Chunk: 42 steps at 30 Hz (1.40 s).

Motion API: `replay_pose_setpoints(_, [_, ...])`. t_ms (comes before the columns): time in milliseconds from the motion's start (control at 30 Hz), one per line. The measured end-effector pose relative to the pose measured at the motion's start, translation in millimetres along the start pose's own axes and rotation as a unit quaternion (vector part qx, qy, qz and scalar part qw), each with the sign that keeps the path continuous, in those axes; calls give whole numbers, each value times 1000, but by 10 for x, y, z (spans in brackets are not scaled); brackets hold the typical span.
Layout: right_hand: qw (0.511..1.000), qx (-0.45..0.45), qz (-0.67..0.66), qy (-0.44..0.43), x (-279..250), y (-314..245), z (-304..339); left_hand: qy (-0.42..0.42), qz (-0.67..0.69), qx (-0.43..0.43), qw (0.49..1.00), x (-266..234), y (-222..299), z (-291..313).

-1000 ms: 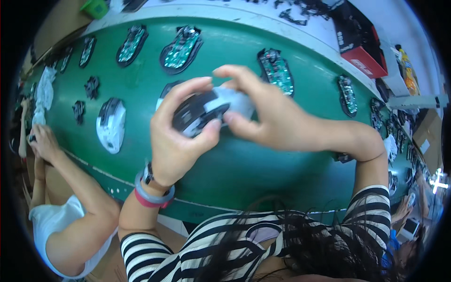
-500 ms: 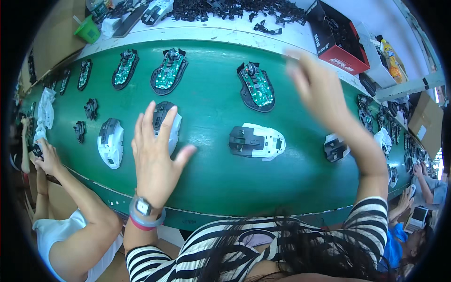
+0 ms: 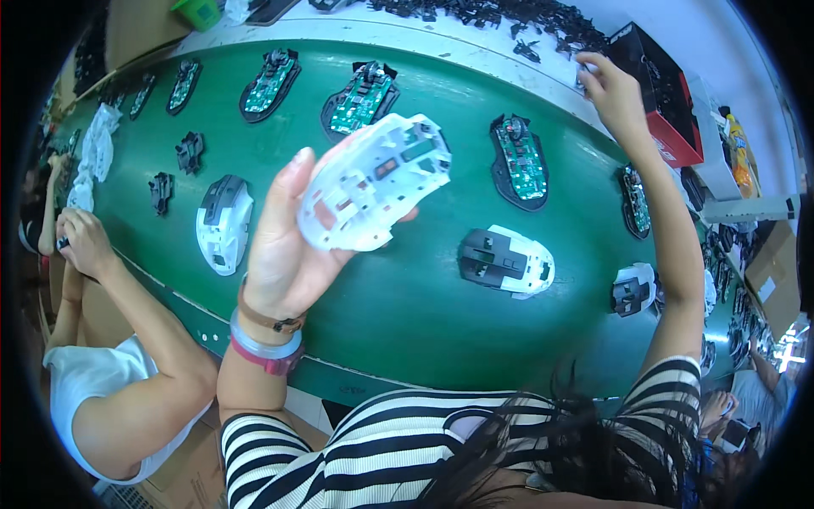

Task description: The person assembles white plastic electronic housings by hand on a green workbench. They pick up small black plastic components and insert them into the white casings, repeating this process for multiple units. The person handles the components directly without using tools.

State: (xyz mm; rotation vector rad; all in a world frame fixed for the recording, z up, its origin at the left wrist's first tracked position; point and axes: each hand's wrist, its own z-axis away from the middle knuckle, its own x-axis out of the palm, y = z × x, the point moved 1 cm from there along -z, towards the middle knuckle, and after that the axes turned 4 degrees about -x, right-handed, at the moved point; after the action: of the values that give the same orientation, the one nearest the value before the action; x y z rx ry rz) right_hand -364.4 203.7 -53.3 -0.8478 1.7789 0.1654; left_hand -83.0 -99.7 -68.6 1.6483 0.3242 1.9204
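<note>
In my left hand (image 3: 284, 254) is a white mouse top shell (image 3: 381, 182), raised above the green bench with its hollow inner side facing up. My right hand (image 3: 619, 97) reaches over the white shelf at the far right, fingers pinched at a small piece too small to make out, beside a loose black plastic part (image 3: 526, 51). Mouse bases with green circuit boards lie along the bench, among them one (image 3: 520, 161) between my hands and one (image 3: 360, 102) partly behind the held shell. A black-and-white mouse shell (image 3: 507, 261) lies nearer me, another (image 3: 225, 225) left of my wrist.
Small black parts (image 3: 509, 17) are heaped on the white shelf, next to a black-and-red box (image 3: 661, 102). Two black pieces (image 3: 190, 153) lie on the left of the bench. A co-worker's hand (image 3: 85, 242) works at the left; another shell (image 3: 634, 289) lies under my right forearm.
My left hand has picked up the shell it was over and turned its inside upward. My right hand has moved farther out, to the shelf. The view has shifted.
</note>
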Motion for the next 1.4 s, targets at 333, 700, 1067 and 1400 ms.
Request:
replay_pose_setpoints(333, [922, -340, -186, 11, -99, -2139, 663, -45, -96, 18, 994, 84, -105, 70])
replay_pose_setpoints(700, [917, -353, -184, 20, -3, -2181, 757, 1, -142, 57, 988, 127, -64, 194])
replay_pose_setpoints(1067, [899, -416, -48, 127, 205, -2230, 778, 53, -214, 113, 969, 78, -73, 142])
replay_pose_setpoints(1400, [922, -351, -164, -16, -17, -2156, 701, 85, -236, 130, 959, 60, -61, 163])
